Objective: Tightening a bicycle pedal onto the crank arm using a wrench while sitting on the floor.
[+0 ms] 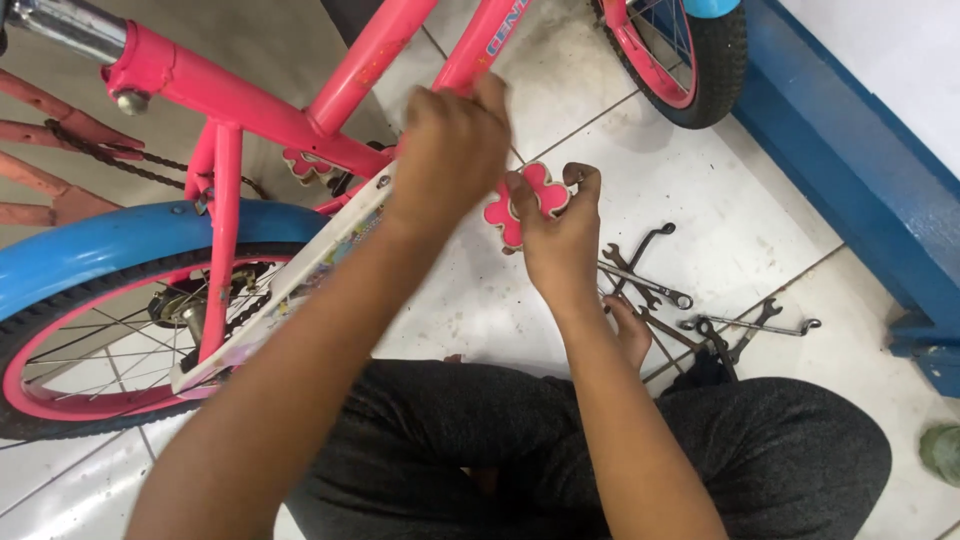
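Note:
A pink child's bicycle frame [250,100] stands before me on the tiled floor. My left hand [450,150] is raised with fingers curled against the lower frame tube, near the crank; whether it grips anything is hidden. My right hand [560,235] holds a pink flower-shaped pedal [530,200] with a white rim, thumb and fingers wrapped around it. A second flower pedal [305,165] sits on the far side of the frame. The white chain guard [290,280] runs down toward the rear wheel.
The rear wheel [90,340] has a blue mudguard [140,245] at left; the front wheel [690,60] is at top right. Several wrenches [650,280] lie on the floor by my knee. A blue wall base [850,160] runs along the right.

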